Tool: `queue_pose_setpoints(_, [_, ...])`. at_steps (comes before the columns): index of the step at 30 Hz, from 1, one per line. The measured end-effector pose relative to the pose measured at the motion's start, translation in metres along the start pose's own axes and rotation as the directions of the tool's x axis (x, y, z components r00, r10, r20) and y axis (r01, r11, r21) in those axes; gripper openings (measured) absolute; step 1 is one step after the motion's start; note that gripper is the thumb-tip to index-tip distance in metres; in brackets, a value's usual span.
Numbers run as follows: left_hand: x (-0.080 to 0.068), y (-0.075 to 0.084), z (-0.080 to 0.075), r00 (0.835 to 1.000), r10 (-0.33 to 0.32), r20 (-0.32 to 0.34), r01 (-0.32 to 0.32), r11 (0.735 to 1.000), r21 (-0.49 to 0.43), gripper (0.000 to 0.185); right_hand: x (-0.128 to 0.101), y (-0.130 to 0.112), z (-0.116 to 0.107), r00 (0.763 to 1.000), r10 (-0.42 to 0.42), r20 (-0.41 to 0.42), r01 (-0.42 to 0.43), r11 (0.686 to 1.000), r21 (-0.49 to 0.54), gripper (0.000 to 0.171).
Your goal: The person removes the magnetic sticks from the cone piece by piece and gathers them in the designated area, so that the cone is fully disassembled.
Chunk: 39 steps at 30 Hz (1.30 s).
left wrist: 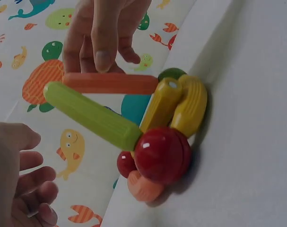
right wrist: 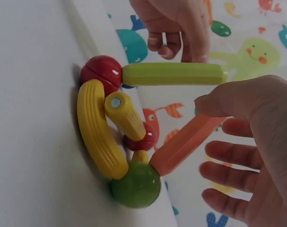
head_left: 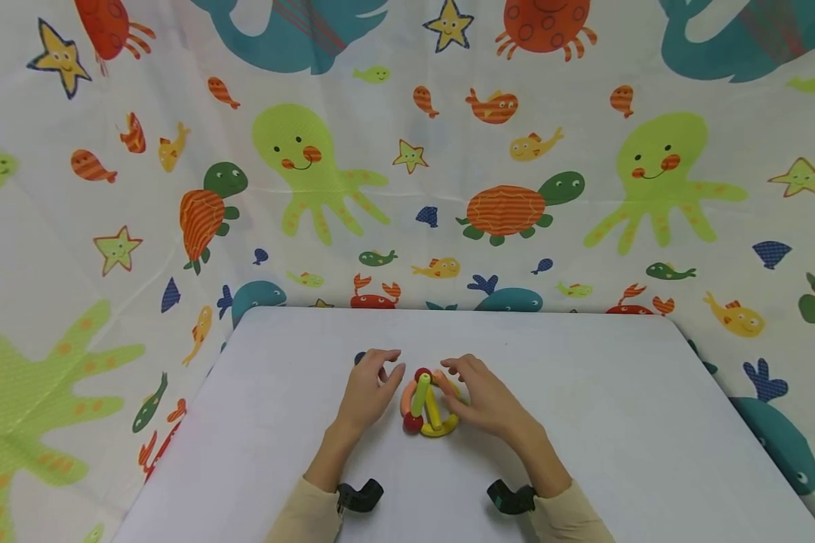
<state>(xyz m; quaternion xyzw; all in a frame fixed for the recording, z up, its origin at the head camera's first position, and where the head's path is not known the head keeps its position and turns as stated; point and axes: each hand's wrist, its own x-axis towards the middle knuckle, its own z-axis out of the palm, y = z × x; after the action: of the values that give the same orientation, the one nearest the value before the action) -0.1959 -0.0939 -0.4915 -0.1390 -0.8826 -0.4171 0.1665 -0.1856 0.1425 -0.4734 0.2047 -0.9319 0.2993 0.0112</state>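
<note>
Sitting between both hands, toy structure [head_left: 429, 403], right hand [head_left: 485, 396] touching

Your toy's colours — bright against a plain white table [head_left: 584, 422]

You see a ribbed green plastic stick [left wrist: 93, 116], an orange stick [left wrist: 110, 83], a glossy red ball [left wrist: 162, 155], a yellow curved piece [right wrist: 98, 130] — sea-creature printed cloth [head_left: 584, 188] behind.

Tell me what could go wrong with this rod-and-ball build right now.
The green rod and orange rod each stick up joined at one end only, so a nudge may topple them. The right hand touches the orange rod; the left hand holds nothing. The balls, like the green ball, could roll across the table.
</note>
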Motion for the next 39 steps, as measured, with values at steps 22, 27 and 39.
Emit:
queue_pose_setpoints(22, [-0.017, 0.033, 0.012, 0.993, 0.074, 0.096, -0.065, 0.993, -0.094, 0.032, 0.004, -0.005, 0.002, 0.996, -0.088, -0.025, 0.089, 0.996, 0.019, 0.041])
queue_pose_setpoints(27, [-0.015, 0.033, 0.013, 0.99, 0.108, 0.089, -0.102, 0.992, -0.075, 0.028, 0.005, -0.006, 0.004, 0.995, -0.086, -0.047, 0.087, 0.996, 0.019, 0.034])
queue_pose_setpoints(39, [-0.008, 0.031, 0.015, 0.99, 0.122, 0.073, -0.115, 0.989, -0.088, 0.027, 0.003, -0.005, 0.002, 0.995, -0.064, -0.079, 0.072, 0.992, 0.105, 0.035])
